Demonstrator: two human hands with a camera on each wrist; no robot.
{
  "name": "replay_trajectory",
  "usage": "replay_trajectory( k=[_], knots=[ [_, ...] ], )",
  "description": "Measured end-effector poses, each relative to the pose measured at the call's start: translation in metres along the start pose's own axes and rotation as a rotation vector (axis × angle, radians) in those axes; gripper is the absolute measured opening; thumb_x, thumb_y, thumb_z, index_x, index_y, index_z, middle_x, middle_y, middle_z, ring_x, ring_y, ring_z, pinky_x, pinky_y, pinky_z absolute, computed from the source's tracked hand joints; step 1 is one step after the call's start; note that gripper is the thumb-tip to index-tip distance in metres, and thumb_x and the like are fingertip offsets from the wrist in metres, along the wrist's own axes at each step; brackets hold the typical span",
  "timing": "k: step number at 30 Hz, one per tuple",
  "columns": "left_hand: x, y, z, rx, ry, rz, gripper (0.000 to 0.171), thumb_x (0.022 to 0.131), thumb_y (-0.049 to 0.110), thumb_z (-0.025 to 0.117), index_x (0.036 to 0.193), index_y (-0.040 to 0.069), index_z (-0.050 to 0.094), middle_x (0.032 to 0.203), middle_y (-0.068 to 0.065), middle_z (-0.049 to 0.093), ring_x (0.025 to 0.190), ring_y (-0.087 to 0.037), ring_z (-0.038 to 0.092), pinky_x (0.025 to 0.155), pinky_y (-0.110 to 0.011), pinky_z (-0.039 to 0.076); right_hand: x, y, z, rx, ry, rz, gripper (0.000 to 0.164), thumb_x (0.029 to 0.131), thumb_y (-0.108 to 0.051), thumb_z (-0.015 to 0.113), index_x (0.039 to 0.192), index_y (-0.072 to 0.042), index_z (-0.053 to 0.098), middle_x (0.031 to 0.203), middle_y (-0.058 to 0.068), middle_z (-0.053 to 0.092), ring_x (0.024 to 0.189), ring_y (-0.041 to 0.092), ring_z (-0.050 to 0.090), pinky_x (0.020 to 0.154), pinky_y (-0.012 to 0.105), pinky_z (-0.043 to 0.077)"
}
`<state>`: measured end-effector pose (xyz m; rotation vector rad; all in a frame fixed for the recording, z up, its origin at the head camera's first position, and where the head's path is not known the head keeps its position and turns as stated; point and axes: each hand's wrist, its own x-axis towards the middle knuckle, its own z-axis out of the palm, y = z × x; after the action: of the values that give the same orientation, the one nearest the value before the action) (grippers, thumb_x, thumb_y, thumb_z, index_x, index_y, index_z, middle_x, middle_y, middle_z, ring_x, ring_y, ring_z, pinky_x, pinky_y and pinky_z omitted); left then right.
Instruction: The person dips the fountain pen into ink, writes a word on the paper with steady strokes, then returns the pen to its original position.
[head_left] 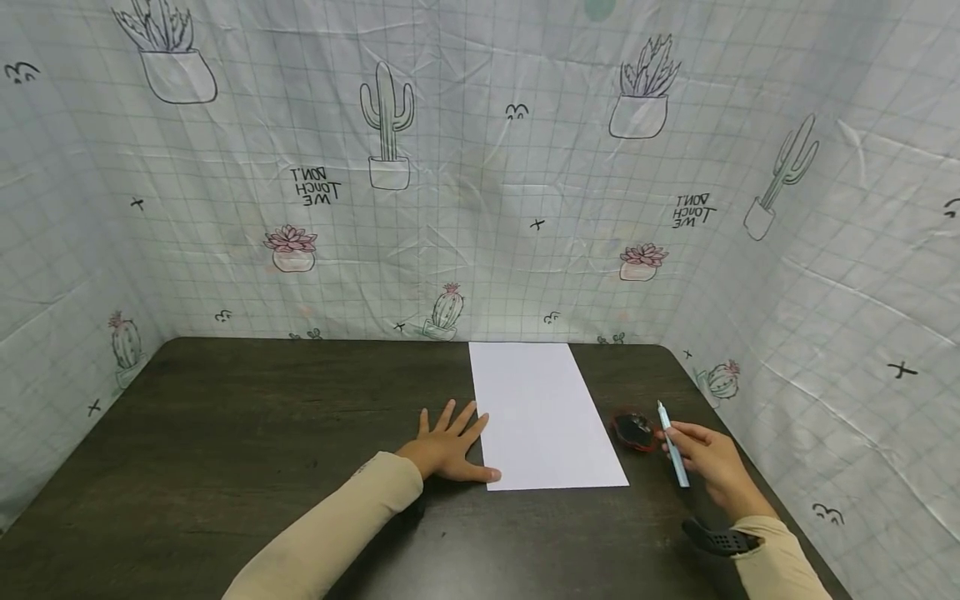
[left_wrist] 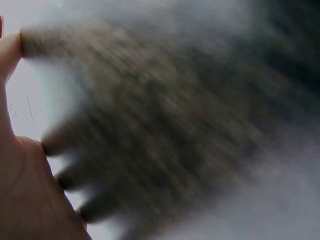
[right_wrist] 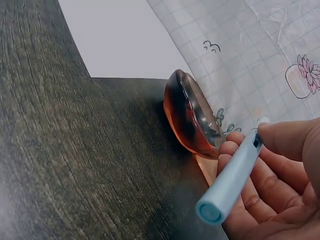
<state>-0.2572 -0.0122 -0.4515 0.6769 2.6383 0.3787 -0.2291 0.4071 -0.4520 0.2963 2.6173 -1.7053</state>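
A blank white sheet of paper (head_left: 543, 417) lies on the dark table, its far end at the back edge. My left hand (head_left: 450, 450) is spread with fingers apart at the paper's left side, the thumb and a fingertip on the sheet's edge. In the left wrist view that hand (left_wrist: 30, 190) shows only in part beside a blur. My right hand (head_left: 708, 458) pinches a light blue pen (right_wrist: 230, 177) between thumb and fingers, tip pointing away from me. Right by those fingers stands a small reddish glass dish (right_wrist: 187, 117), dark inside; I cannot tell whether they touch.
Dark wood-grain table (head_left: 262, 450) extends widely to the left. A white cloth (head_left: 465, 208) printed with a grid and cacti hangs behind the table and along both sides. A black watch strap (head_left: 720, 540) circles the right wrist.
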Motion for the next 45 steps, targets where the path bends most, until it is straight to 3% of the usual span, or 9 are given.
replay_trajectory(
  k=[6, 10, 14, 17, 21, 26, 34, 40, 45],
  knots=[
    [0.000, 0.000, 0.001, 0.015, 0.007, -0.003, 0.094, 0.083, 0.074, 0.049, 0.156, 0.029, 0.011, 0.162, 0.001, -0.001, 0.148, -0.031, -0.006, 0.111, -0.066, -0.004, -0.001, -0.003, -0.001, 0.084, -0.044, -0.039, 0.060, 0.099, -0.025, 0.056, 0.139, 0.015, 0.036, 0.096, -0.011, 0.071, 0.085, 0.002, 0.066, 0.073, 0.023, 0.055],
    [0.001, 0.000, 0.001, 0.017, 0.008, -0.005, 0.094, 0.083, 0.075, 0.049, 0.156, 0.029, 0.011, 0.162, 0.001, -0.001, 0.148, -0.030, -0.005, 0.111, -0.066, -0.003, -0.002, -0.003, -0.002, 0.204, -0.078, -0.063, 0.060, 0.097, -0.022, 0.058, 0.145, 0.004, 0.033, 0.098, -0.007, 0.073, 0.085, 0.007, 0.069, 0.074, 0.024, 0.056],
    [0.001, 0.000, 0.001, 0.025, 0.006, -0.008, 0.094, 0.083, 0.075, 0.048, 0.156, 0.029, 0.011, 0.162, 0.001, -0.001, 0.148, -0.030, -0.005, 0.111, -0.065, -0.003, -0.005, -0.002, -0.001, 0.325, -0.080, -0.112, 0.051, 0.097, -0.016, 0.059, 0.143, -0.002, 0.042, 0.097, -0.003, 0.074, 0.085, 0.010, 0.070, 0.074, 0.025, 0.057],
    [0.002, 0.000, 0.002, 0.035, 0.001, -0.013, 0.094, 0.083, 0.075, 0.048, 0.156, 0.029, 0.011, 0.162, 0.002, -0.001, 0.148, -0.030, -0.005, 0.111, -0.065, -0.003, -0.006, 0.000, -0.001, 0.382, -0.083, -0.154, 0.046, 0.098, -0.014, 0.057, 0.140, 0.000, 0.047, 0.098, -0.003, 0.073, 0.088, 0.009, 0.070, 0.076, 0.025, 0.056],
    [0.004, -0.001, 0.003, 0.044, -0.005, -0.018, 0.094, 0.083, 0.076, 0.047, 0.156, 0.030, 0.010, 0.162, 0.002, -0.002, 0.148, -0.030, -0.005, 0.111, -0.065, -0.002, -0.006, 0.005, -0.002, 0.575, -0.206, -0.245, 0.038, 0.102, -0.010, 0.044, 0.139, -0.004, 0.050, 0.106, 0.001, 0.071, 0.098, 0.011, 0.068, 0.083, 0.025, 0.054],
    [0.004, 0.000, 0.004, 0.046, -0.007, -0.016, 0.094, 0.083, 0.076, 0.046, 0.156, 0.030, 0.010, 0.162, 0.002, -0.002, 0.148, -0.030, -0.006, 0.111, -0.065, -0.003, -0.006, 0.010, -0.005, 0.835, -0.405, -0.356, 0.045, 0.101, 0.007, 0.032, 0.139, -0.008, 0.050, 0.117, 0.008, 0.066, 0.108, 0.015, 0.064, 0.090, 0.025, 0.051],
    [0.004, 0.000, 0.002, 0.048, -0.013, -0.019, 0.094, 0.083, 0.076, 0.046, 0.156, 0.030, 0.009, 0.162, 0.002, -0.003, 0.148, -0.030, -0.006, 0.111, -0.066, -0.003, -0.006, 0.010, -0.006, 0.818, -0.268, -0.258, 0.038, 0.100, 0.004, 0.041, 0.121, -0.012, 0.068, 0.100, 0.000, 0.070, 0.090, 0.009, 0.067, 0.078, 0.020, 0.054],
    [0.005, 0.001, 0.001, 0.048, -0.025, -0.017, 0.094, 0.083, 0.076, 0.046, 0.156, 0.029, 0.009, 0.162, 0.002, -0.004, 0.148, -0.030, -0.007, 0.110, -0.066, -0.004, -0.003, 0.010, -0.008, 0.837, -0.324, -0.250, 0.036, 0.102, 0.003, 0.037, 0.118, -0.007, 0.068, 0.101, 0.006, 0.073, 0.091, 0.012, 0.070, 0.075, 0.021, 0.055],
    [0.006, 0.001, 0.002, 0.039, -0.026, -0.020, 0.096, 0.083, 0.075, 0.048, 0.156, 0.027, 0.008, 0.162, 0.002, -0.004, 0.148, -0.031, -0.007, 0.110, -0.067, -0.004, -0.001, 0.008, -0.007, 0.800, -0.297, -0.253, 0.031, 0.101, 0.002, 0.041, 0.109, -0.008, 0.069, 0.095, 0.002, 0.073, 0.086, 0.010, 0.069, 0.074, 0.020, 0.055]
  ],
)
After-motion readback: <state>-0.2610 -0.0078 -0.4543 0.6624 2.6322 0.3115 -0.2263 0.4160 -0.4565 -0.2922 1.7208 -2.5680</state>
